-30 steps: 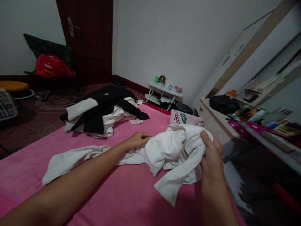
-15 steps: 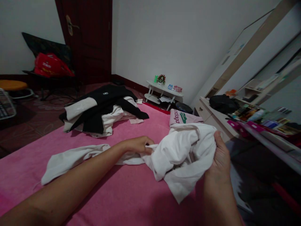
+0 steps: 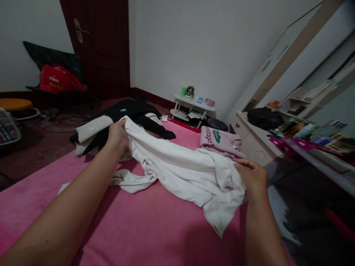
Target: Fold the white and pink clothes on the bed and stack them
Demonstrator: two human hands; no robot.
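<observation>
In the head view, gripping a white garment at two ends: left hand closed on a raised corner in front of a heap of dark and white clothes, right hand pinching the opposite end between thumb and fingers. Stretched between the two, above a pink cover, with a loose flap hanging down near the right hand and a narrow length trailing over the cover at left, partly hidden. Just behind the right end, folded with purple lettering showing, a pink shirt. Farther back, by the wall, a small white shelf with a flower pot. At far left, a red bag on a chair.
</observation>
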